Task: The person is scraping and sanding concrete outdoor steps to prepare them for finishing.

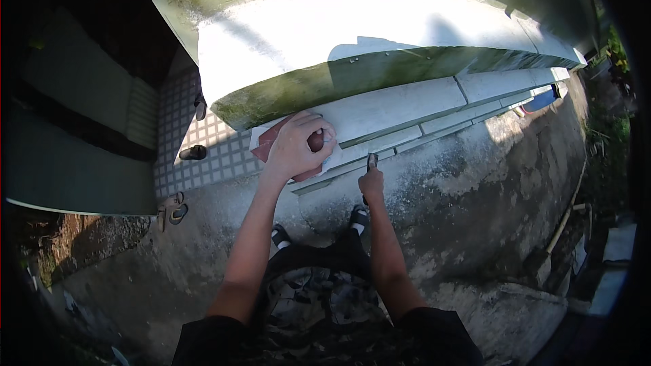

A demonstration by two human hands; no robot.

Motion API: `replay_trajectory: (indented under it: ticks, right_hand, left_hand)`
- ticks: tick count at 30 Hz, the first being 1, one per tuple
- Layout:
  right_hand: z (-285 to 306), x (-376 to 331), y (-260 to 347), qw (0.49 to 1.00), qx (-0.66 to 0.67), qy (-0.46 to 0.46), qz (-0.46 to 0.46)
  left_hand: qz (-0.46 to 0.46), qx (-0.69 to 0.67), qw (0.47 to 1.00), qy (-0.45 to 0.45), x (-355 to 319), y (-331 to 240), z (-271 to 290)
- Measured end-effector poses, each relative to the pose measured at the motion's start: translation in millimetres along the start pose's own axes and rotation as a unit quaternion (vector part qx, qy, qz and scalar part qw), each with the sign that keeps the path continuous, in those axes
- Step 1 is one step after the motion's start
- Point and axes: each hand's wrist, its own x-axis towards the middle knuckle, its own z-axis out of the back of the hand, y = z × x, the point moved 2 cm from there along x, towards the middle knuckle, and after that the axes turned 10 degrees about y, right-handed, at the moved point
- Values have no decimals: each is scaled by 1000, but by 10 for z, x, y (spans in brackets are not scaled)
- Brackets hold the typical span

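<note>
The head view looked down on a wide rough concrete floor [475, 183], stained and mottled, with a curved white-and-green hull-like wall [352, 41] rising above it. Along the wall's foot ran a row of long pale tiles [400, 105], flat and rectangular, at least four in line toward the right. To the left lay a patch of small-square checkered tiling [196, 156]; one dark sandal [194, 153] rested on it, and a brown pair [172, 209] sat on the concrete below. The left hand [296, 147] pressed down on a reddish-brown sheet [268, 144], its grip closed over a small rounded block on top of it, at the near end of the tile row. Just beside it, the right hand [371, 181] clasped a small dark tool [371, 160], upright against the tile edge.
</note>
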Motion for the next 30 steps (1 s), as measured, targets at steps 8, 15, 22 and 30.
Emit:
replay_trajectory:
  ticks: [8,15,22,30]
  right_hand:
    - [16,23,11,999,-34,20,-17]
    - [76,24,138,999,-38,7,2]
    - [-66,85,-33,999,-10,46,6]
    - [-88,79,29,999,21,41,-13]
  left_hand:
    - [-14,6,1000,5,-3,24,6]
    - [-28,16,999,-12,-29,44,20]
    - [-22,3,1000,-4,-28,50,2]
    - [-30,15,999,-18,-32,25,35]
